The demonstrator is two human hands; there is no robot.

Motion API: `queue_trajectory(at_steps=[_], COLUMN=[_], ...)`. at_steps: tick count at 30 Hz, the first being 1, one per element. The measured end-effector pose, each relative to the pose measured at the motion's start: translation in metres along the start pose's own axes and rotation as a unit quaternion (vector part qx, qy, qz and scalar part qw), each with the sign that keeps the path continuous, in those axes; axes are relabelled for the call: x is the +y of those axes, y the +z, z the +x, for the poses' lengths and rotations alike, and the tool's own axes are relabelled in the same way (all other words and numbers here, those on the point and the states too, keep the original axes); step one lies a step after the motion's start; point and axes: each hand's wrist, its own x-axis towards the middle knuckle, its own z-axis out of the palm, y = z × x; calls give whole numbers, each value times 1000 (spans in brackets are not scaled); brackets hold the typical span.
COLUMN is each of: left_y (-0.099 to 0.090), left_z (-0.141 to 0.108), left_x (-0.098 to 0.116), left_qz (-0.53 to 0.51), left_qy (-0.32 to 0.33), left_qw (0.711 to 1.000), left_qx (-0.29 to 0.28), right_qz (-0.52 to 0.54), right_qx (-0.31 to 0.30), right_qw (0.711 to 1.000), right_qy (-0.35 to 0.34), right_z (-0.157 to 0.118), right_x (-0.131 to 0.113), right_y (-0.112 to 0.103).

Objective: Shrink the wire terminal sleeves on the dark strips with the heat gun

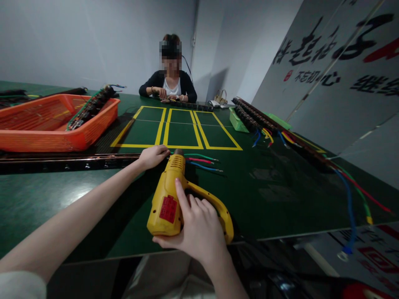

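Right hand's wrapped around a yellow heat gun, left one's at the bar end

So the right hand [201, 222] has a solid grip on the heat gun [162, 189], held over the near edge of the green tabletop [280, 195]. Left hand [154, 156] has curled fingers at the end of a long dark bar [77, 162]; can't tell if it's pinching anything, nozzle's in the way. Colored wires [201, 160] poke out just right of the nozzle.

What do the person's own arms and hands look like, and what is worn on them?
The left hand and right hand wear no gloves, and no wristbands show. A pale, plain sleeve shows on the left arm, leaving the forearm bare; no right sleeve is visible.
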Motion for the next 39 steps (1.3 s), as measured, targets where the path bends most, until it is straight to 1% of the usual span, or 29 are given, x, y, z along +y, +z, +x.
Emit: queue_trajectory(at_steps=[3, 7, 9, 13, 17, 20, 24, 29, 32, 36, 37, 38, 39], left_y=[-1, -4, -5, -4, -4, -4, -5, -8, -10, -10, -9, -7, -6], left_z=[0, 1, 1, -3, -7, -9, -8, -10, -11, -12, -13, -15, -17], left_x=[1, 2, 3, 4, 6, 7, 7, 11, 14, 14, 13, 13, 14], left_qz=[7, -2, -5, 12, 35, 37, 25, 13, 5, 3, 4, 4, 7], left_qy=[-11, -15, -11, 0, 13, 15, 10, -18, -19, -7, -7, -7, -4], left_qw=[1000, 999, 999, 1000, 999, 999, 1000, 1000, 1000, 1000, 1000, 1000, 999], left_qx=[-5, -44, -49, -28, -1, 3, -7, -14, -14, -12, -5, 15, 48], right_qz=[1, 1, 2, 14, 14, 9, 3, -26, -44, -64, -68, -73, -78], right_qx=[-4, -6, -6, -4, -1, 4, 3, -1, 0, 22, 30, 37, 44], right_qw=[1000, 1000, 1000, 1000, 1000, 1000, 1000, 994, 989, 986, 987, 987, 987], right_qy=[-9, -20, -19, -22, -15, -7, 23, 102, 139, 150, 146, 141, 137], right_z=[0, 0, 1, 0, -5, -10, -19, -31, -37, -41, -41, -41, -42], right_x=[-2, 0, 1, 5, 13, 20, 30, 46, 54, 59, 60, 60, 61], right_y=[0, -1, -2, -4, -7, -11, -18, -30, -35, -36, -35, -34, -32])
